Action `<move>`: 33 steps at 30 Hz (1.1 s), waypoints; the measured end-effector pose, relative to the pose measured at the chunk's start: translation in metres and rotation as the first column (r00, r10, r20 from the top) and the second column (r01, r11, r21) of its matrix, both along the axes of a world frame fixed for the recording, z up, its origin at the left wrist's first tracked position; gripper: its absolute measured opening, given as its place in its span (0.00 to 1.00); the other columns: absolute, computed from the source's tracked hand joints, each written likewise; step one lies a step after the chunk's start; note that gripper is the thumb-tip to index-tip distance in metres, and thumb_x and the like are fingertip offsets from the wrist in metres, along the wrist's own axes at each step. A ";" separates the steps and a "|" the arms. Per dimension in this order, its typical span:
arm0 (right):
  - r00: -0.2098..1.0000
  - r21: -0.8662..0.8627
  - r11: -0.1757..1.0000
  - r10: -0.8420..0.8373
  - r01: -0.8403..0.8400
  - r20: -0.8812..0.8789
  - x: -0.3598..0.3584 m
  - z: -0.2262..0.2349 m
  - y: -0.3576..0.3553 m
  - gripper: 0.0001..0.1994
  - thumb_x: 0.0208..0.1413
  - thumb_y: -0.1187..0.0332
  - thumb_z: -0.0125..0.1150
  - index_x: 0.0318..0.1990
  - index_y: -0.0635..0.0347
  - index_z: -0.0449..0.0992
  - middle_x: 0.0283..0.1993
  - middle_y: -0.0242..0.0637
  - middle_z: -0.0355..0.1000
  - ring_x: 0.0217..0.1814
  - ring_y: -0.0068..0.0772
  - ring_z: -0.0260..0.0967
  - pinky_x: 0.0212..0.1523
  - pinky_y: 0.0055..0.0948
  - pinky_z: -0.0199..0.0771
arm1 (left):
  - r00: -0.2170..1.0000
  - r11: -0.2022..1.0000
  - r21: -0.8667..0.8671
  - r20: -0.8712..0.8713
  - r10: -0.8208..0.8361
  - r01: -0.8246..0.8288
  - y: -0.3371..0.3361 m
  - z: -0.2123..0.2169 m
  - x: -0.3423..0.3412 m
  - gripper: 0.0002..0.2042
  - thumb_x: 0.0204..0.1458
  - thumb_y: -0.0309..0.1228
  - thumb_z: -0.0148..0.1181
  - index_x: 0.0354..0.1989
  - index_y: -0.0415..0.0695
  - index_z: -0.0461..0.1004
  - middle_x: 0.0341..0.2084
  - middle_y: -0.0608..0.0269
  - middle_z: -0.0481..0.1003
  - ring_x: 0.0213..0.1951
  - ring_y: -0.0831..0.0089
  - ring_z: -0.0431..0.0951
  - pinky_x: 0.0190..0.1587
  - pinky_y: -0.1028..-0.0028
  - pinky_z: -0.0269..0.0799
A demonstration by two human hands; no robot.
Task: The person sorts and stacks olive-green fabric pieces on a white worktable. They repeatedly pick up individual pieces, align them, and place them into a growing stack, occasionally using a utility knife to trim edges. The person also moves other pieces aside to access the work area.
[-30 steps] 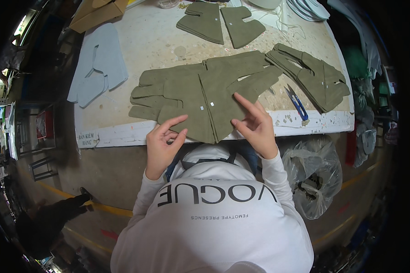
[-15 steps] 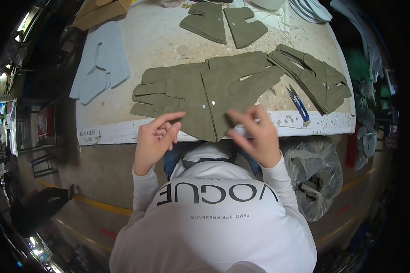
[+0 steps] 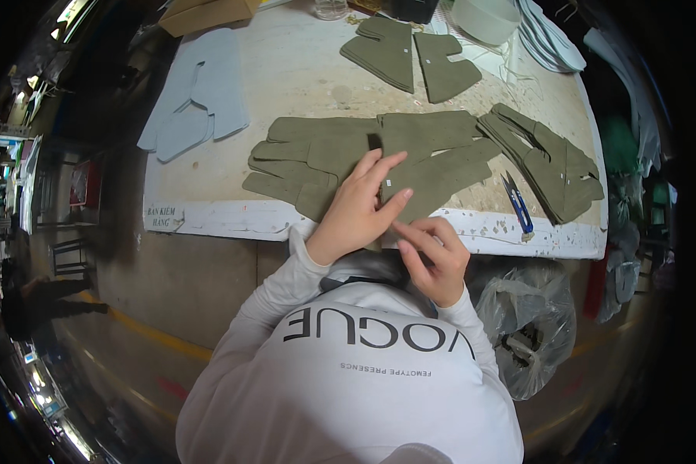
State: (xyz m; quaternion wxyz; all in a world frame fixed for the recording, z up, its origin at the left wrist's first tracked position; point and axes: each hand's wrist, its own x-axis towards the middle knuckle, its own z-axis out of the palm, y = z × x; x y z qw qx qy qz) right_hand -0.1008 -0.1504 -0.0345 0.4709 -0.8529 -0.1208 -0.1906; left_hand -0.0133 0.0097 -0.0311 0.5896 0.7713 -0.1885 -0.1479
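Two stacks of olive-green cut fabric pieces lie side by side along the near edge of the table, the left stack [image 3: 286,143] and the right stack [image 3: 456,147]. My left hand [image 3: 356,205] rests over the seam between them, fingers stretched out and pointing away from me. It hides part of both stacks. My right hand [image 3: 437,259] is at the near tip of the right stack. Its index finger reaches toward the fabric edge, with the thumb apart below it, and no held thing shows. A small white sticker [image 3: 389,183] marks the right stack beside my left fingers.
Blue-handled thread snips [image 3: 518,207] lie right of the stacks, near another olive stack [image 3: 549,162]. Two smaller olive stacks [image 3: 448,69] sit farther back. Light grey-blue pieces [image 3: 220,85] are at left, a cardboard box [image 3: 209,15] behind. A clear plastic bag [image 3: 533,325] stands beside me below the table.
My left hand has moved right and forward onto the seam between the stacks. My right hand has drawn back toward the near edge. The whole view has shifted slightly.
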 end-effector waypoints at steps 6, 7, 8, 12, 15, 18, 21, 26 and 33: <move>0.990 0.027 0.995 -0.092 0.096 -0.110 0.018 0.008 -0.015 0.07 0.52 0.77 0.64 0.39 0.63 0.83 0.30 0.38 0.73 0.29 0.33 0.71 0.31 0.26 0.69 | 0.998 1.000 0.018 -0.055 0.022 -0.021 0.060 0.025 0.010 0.28 0.53 0.21 0.59 0.65 0.40 0.65 0.64 0.53 0.63 0.42 0.81 0.72 0.49 0.79 0.70; 0.977 0.041 0.991 -0.119 0.128 -0.177 0.024 0.008 -0.017 0.07 0.53 0.77 0.63 0.39 0.64 0.82 0.31 0.39 0.72 0.32 0.34 0.70 0.34 0.27 0.68 | 0.996 0.997 -0.035 -0.049 0.068 -0.070 0.077 0.030 0.012 0.27 0.53 0.21 0.59 0.65 0.39 0.66 0.64 0.52 0.63 0.47 0.78 0.73 0.52 0.77 0.69; 0.982 -0.048 0.993 -0.118 0.112 -0.145 0.032 0.007 -0.018 0.07 0.53 0.75 0.64 0.39 0.64 0.82 0.31 0.39 0.71 0.34 0.36 0.69 0.36 0.28 0.68 | 0.992 0.987 -0.105 -0.006 0.124 -0.124 0.093 0.036 0.014 0.27 0.53 0.21 0.58 0.64 0.38 0.66 0.64 0.52 0.64 0.51 0.75 0.73 0.55 0.75 0.68; 0.993 -0.226 0.973 -0.068 0.044 -0.099 0.064 -0.001 -0.008 0.13 0.49 0.67 0.69 0.42 0.60 0.79 0.34 0.39 0.68 0.41 0.42 0.64 0.43 0.35 0.66 | 0.914 0.834 -0.378 -0.117 0.388 -0.402 0.145 0.051 -0.001 0.26 0.53 0.20 0.54 0.64 0.31 0.63 0.62 0.48 0.67 0.63 0.68 0.66 0.66 0.70 0.58; 0.992 -0.271 0.961 -0.078 0.047 -0.103 0.080 -0.009 0.013 0.21 0.44 0.61 0.74 0.44 0.59 0.76 0.39 0.41 0.66 0.44 0.45 0.62 0.45 0.38 0.66 | 0.856 0.747 -0.448 -0.091 0.509 -0.492 0.171 0.056 -0.006 0.26 0.55 0.20 0.51 0.65 0.31 0.61 0.62 0.45 0.66 0.61 0.63 0.70 0.65 0.68 0.63; 0.986 -0.297 0.950 -0.133 0.097 -0.103 0.088 -0.012 0.028 0.21 0.42 0.59 0.75 0.40 0.60 0.75 0.40 0.41 0.67 0.46 0.46 0.63 0.44 0.40 0.65 | 0.817 0.710 -0.450 -0.079 0.572 -0.541 0.190 0.056 -0.011 0.25 0.58 0.21 0.48 0.66 0.31 0.59 0.61 0.40 0.65 0.60 0.57 0.71 0.64 0.64 0.66; 0.974 -0.344 0.938 -0.117 0.044 -0.193 0.088 -0.008 0.031 0.19 0.43 0.58 0.74 0.36 0.61 0.75 0.34 0.41 0.69 0.41 0.46 0.65 0.43 0.40 0.65 | 0.783 0.679 -0.451 -0.079 0.617 -0.580 0.202 0.052 -0.014 0.25 0.59 0.21 0.47 0.66 0.31 0.59 0.61 0.40 0.66 0.59 0.57 0.72 0.64 0.64 0.67; 0.952 -0.273 0.962 -0.067 -0.018 -0.298 0.074 0.002 0.037 0.17 0.48 0.61 0.71 0.40 0.62 0.75 0.27 0.44 0.72 0.38 0.50 0.69 0.40 0.42 0.68 | 0.735 0.632 -0.460 -0.070 0.675 -0.624 0.208 0.049 -0.018 0.23 0.60 0.23 0.45 0.65 0.31 0.61 0.61 0.43 0.66 0.59 0.58 0.72 0.64 0.65 0.67; 0.967 0.168 0.978 0.160 -0.127 -0.197 0.065 0.006 0.037 0.32 0.53 0.80 0.59 0.67 0.56 0.64 0.55 0.42 0.68 0.43 0.30 0.69 0.38 0.23 0.69 | 0.655 0.608 -0.411 0.034 0.755 -0.679 0.211 0.053 -0.015 0.24 0.59 0.25 0.45 0.65 0.32 0.62 0.62 0.45 0.66 0.61 0.60 0.70 0.65 0.65 0.65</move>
